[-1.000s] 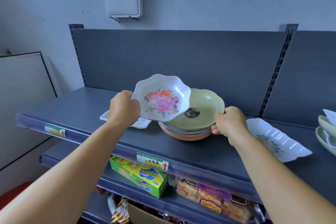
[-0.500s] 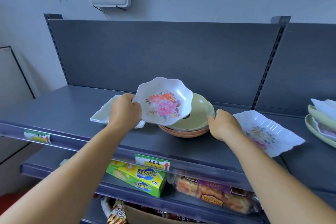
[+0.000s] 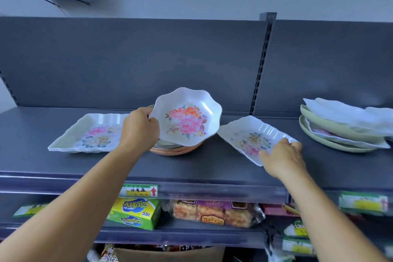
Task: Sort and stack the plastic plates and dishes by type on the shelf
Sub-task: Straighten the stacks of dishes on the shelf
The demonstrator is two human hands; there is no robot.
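Observation:
My left hand [image 3: 139, 128] grips the left rim of a white scalloped bowl with a flower print [image 3: 188, 117] and holds it tilted above a stack of round orange plates [image 3: 176, 151] at the shelf's middle. My right hand [image 3: 284, 158] rests on the near corner of a white rectangular flowered tray [image 3: 251, 136] that lies flat to the right of the stack; whether the fingers clasp it I cannot tell. Another rectangular flowered tray [image 3: 89, 134] lies flat at the left.
A mixed pile of green round plates and white trays [image 3: 340, 127] stands at the far right of the grey shelf [image 3: 191, 172]. The shelf's back panel rises behind. Below are packaged goods, among them a green-yellow box [image 3: 136, 212] and a snack bag [image 3: 212, 212].
My right hand left the round plate stack and moved right onto the rectangular tray's corner. The bowl in my left hand now covers the green plate on the stack. The view has shifted right.

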